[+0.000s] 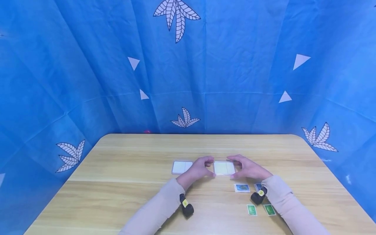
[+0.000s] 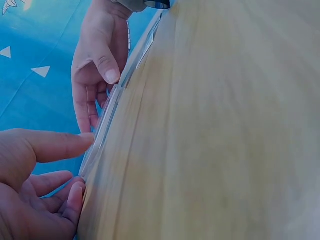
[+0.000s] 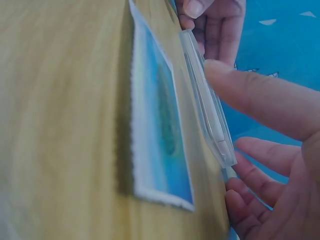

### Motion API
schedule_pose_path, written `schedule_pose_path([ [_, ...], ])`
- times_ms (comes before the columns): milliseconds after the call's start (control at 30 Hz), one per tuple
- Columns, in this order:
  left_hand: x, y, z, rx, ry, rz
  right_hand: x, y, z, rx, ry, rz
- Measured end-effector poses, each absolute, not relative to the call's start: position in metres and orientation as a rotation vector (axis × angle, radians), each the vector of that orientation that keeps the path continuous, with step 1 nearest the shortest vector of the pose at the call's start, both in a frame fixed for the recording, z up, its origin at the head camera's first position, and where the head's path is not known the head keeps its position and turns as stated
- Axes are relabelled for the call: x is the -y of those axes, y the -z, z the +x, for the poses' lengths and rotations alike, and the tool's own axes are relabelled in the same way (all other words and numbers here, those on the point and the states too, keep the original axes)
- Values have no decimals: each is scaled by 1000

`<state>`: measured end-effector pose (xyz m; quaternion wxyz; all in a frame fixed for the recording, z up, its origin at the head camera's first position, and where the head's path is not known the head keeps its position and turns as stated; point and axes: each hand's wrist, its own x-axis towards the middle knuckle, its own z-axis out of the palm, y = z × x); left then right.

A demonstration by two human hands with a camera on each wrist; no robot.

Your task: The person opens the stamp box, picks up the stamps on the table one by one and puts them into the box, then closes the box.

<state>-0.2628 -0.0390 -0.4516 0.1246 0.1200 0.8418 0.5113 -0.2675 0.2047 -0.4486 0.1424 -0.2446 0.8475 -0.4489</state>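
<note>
A flat clear plastic case (image 1: 224,168) with a white insert lies on the wooden table between both hands. My left hand (image 1: 199,168) is at its left end, thumb and fingers spread apart at the near and far corners. At the right end, my right hand (image 1: 247,168) frames the case the same way. In the left wrist view, the left thumb and fingertips touch the case edge (image 2: 100,132). The right wrist view shows the case (image 3: 207,100) edge-on beside the right thumb. A second similar case (image 1: 179,167) lies to the left, partly hidden behind the left hand.
Two blue stamps, one whole (image 1: 242,188) and one partly covered by the right wrist (image 1: 258,186), lie nearer me. Two green stamps (image 1: 252,210) lie closer still. A black camera is strapped to each wrist. A blue patterned curtain (image 1: 205,71) surrounds the wooden table (image 1: 123,163).
</note>
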Motion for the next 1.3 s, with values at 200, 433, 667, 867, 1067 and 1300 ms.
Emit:
schedule_pose_path([
  [200,37,454,-264,-2461,-1509,317,-205,446,-266,-2506,1243,-701],
  [433,35,452,-261,-2467,-1511,271,-204,446,-266,-2537,1231,-688],
  [667,34,453,-261,-2491,-1507,270,-207,447,-267,-2555,1226,-642],
  [867,34,456,-263,-2516,-1509,257,-206,446,-268,-2554,1224,-643],
  [1067,32,458,-262,-2534,-1518,266,-207,448,-270,-2544,1237,-615],
  [1300,32,455,-259,-2529,-1547,254,-209,451,-273,-2539,1249,-651],
])
